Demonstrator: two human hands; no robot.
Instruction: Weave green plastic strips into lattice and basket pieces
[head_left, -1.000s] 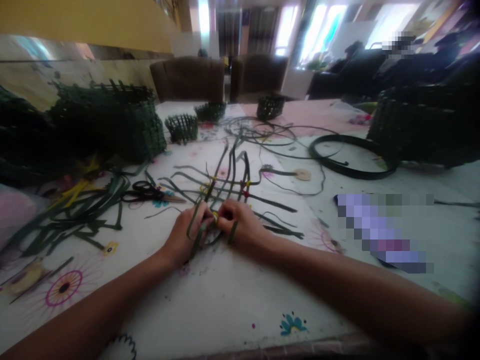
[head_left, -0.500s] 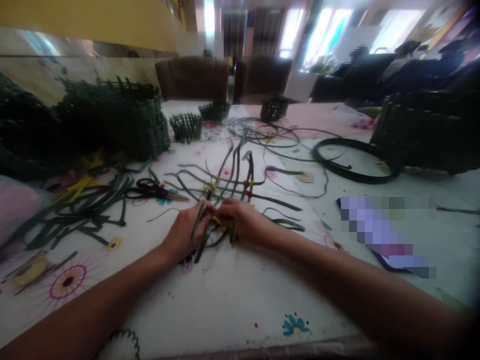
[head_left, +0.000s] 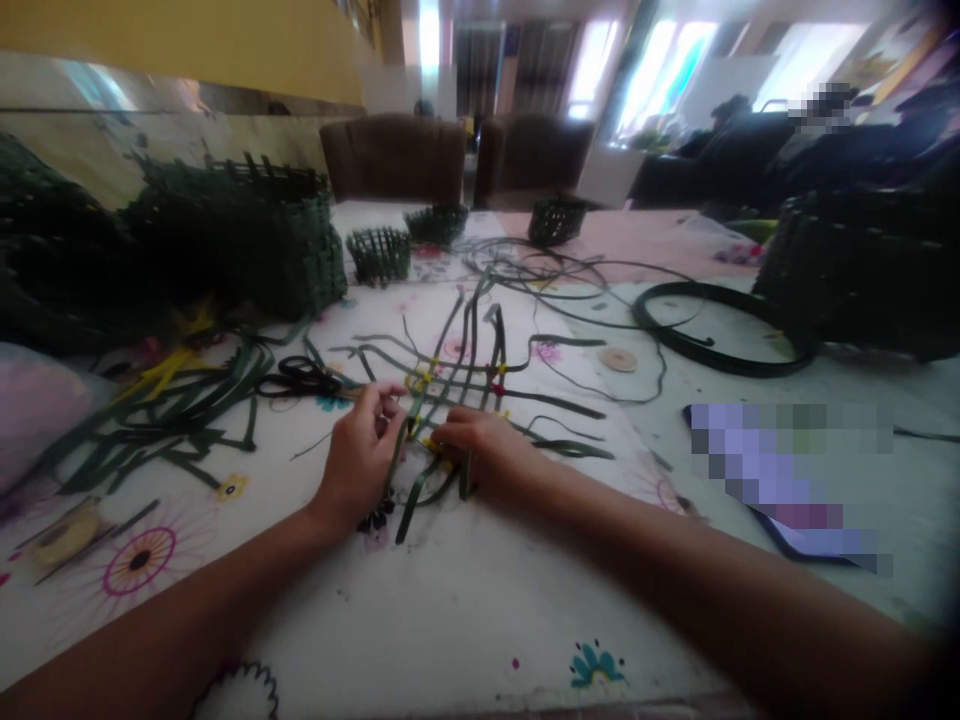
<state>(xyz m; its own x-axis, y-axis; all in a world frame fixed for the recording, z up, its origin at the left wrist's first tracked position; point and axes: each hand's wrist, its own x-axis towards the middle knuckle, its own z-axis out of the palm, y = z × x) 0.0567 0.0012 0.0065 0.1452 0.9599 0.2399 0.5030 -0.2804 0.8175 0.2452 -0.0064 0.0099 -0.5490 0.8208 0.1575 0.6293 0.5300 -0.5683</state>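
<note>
In the head view, a loose open weave of flat dark green strips (head_left: 471, 365) lies on the table with small yellow and red ties at some crossings. My left hand (head_left: 366, 440) is at its near left corner, fingers curled, thumb and fingertips closed on a green strip that bends up there. My right hand (head_left: 487, 445) presses low over the near edge. Its fingertips pinch the weave beside a yellow tie (head_left: 430, 444), and the palm side is hidden. Black-handled scissors (head_left: 300, 377) lie left of the weave, their tips behind my left hand.
Loose cut strips (head_left: 217, 400) are heaped at the left. Dark green woven baskets (head_left: 247, 240) stand behind them, and another basket (head_left: 870, 270) stands at the right. A coiled strip (head_left: 720, 365), a round beige disc (head_left: 617, 360) and a blurred phone-like object (head_left: 795, 490) lie on the right.
My left hand has drawn back left from my right hand, leaving a gap between them. The right hand stays at the weave's near edge. The view has shifted slightly.
</note>
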